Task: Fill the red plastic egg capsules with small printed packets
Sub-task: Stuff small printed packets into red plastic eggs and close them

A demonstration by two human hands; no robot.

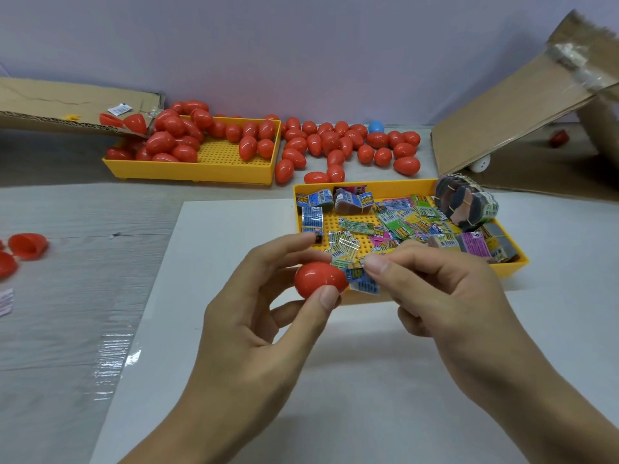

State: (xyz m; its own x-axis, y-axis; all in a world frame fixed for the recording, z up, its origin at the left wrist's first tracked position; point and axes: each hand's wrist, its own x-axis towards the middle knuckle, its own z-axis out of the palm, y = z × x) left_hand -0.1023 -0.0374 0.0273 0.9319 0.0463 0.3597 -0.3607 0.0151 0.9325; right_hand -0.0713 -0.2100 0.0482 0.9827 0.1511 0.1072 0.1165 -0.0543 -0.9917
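My left hand pinches a red egg capsule half between thumb and fingers, its mouth turned right. My right hand pinches a small blue and yellow printed packet right at the capsule's mouth; how far it is inside I cannot tell. Just behind my hands stands a yellow tray holding several loose printed packets and banded bundles.
A second yellow tray of red eggs stands at the back left, with more red eggs and a blue one loose beside it. Open red halves lie at the far left. Cardboard flaps rise at back right and left.
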